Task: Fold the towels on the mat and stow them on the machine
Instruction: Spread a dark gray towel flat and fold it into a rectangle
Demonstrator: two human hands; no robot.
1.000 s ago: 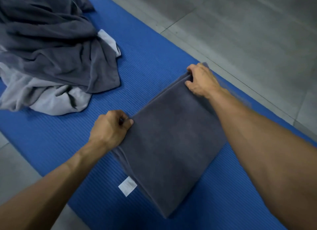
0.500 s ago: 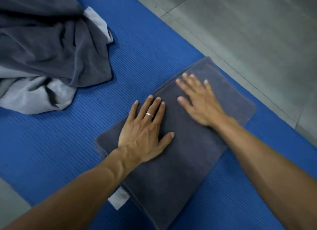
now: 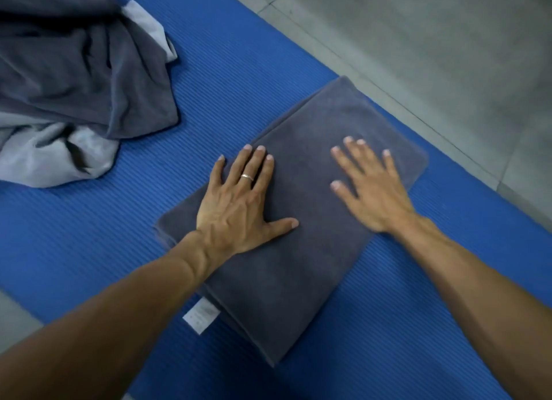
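Smoothing the folded dark towel (image 3: 301, 220) lying on the blue mat (image 3: 89, 250); left hand (image 3: 239, 208) and right hand (image 3: 373, 190) pressing flat, fingers straight and spread, gripping nothing; best sweeping outward evenly, keeping edges aligned before lifting; unfolded pile (image 3: 74, 86) waiting nearby.

A dark grey folded towel (image 3: 301, 250) lies flat at centre frame on the blue mat (image 3: 89, 235); unfolded towels (image 3: 74, 80) are heaped upper left.
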